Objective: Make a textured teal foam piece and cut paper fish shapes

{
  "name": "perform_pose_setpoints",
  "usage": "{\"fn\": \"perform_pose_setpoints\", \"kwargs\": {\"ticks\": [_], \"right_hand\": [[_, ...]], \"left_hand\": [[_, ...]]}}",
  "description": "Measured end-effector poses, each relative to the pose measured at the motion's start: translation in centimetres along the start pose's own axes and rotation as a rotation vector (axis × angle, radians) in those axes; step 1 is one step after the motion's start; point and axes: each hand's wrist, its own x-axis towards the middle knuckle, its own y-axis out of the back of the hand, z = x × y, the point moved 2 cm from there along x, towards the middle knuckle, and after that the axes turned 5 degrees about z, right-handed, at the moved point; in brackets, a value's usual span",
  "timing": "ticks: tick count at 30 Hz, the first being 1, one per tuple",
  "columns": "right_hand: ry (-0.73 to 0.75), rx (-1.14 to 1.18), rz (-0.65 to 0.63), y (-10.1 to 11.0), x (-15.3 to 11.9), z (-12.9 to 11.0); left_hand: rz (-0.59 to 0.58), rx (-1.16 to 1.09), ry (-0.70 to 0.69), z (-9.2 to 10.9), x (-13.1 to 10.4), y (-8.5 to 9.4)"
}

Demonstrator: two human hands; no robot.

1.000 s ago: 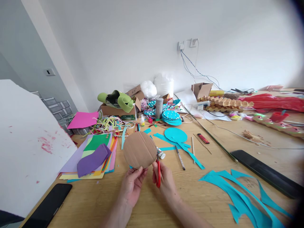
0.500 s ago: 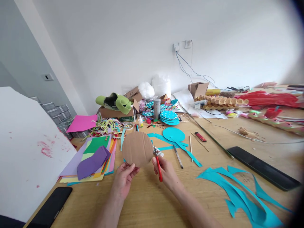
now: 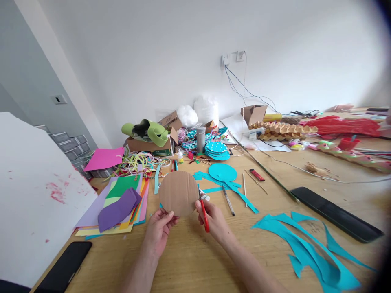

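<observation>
A round brown cardboard disc point(image 3: 179, 193) is held up above the table, its ribbed face toward me. My left hand point(image 3: 161, 228) pinches its lower edge between thumb and fingers. In my right hand point(image 3: 212, 217) are red-handled scissors point(image 3: 204, 215), their blades at the disc's right edge. Whether the blades touch the cardboard I cannot tell. Behind the disc lie a turquoise paper circle point(image 3: 222, 172) and turquoise strips point(image 3: 249, 203). A pen point(image 3: 228, 200) rests to the right of the scissors.
Coloured paper sheets point(image 3: 122, 183) are stacked at left, near a black phone point(image 3: 65, 266). Turquoise scraps point(image 3: 305, 244) and a long black tray-like object point(image 3: 336, 213) lie at right. A grey bottle point(image 3: 200, 139), a green roll point(image 3: 157, 132) and egg cartons point(image 3: 284, 132) stand toward the wall.
The cardboard disc has shifted slightly right and down, closer against the scissor blades. Both hands keep their grips. The whole view has moved a little.
</observation>
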Motion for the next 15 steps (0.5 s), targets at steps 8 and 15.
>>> {"fn": "perform_pose_setpoints", "kwargs": {"ticks": [8, 15], "right_hand": [[-0.102, -0.065, -0.154, -0.24, -0.07, -0.54], [-0.130, -0.018, -0.167, -0.36, -0.08, -0.68]], "left_hand": [[0.019, 0.017, -0.003, -0.10, 0.03, 0.06], [0.019, 0.016, 0.001, -0.13, 0.23, 0.06]]}}
